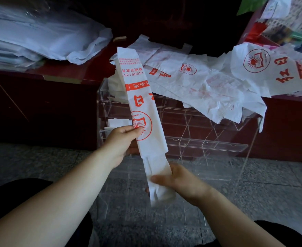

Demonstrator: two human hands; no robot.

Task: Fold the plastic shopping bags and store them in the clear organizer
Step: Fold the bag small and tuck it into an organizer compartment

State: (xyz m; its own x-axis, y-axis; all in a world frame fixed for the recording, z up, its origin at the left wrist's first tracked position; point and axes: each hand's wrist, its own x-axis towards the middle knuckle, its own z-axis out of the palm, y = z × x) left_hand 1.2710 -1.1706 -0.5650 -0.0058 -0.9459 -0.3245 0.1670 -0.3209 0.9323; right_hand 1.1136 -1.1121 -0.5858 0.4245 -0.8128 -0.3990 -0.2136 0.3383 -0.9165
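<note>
bag: thin matt plastic | organizer: clear glossy, probably acrylic

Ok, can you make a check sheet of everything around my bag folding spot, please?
Surface: grey speckled floor; the clear organizer stands on it.
Job's things: long folded bag strip held in the air; loose bags heaped on the organizer's top; a few folded bags in its left compartments.
Clutter: white plastic stack on the dark red counter at left; colourful goods top right.
Hands: left hand pinches the strip's middle; right hand grips its lower end.
Cables: nothing seen.
Surroundings: counter runs behind the organizer; dim light.
</note>
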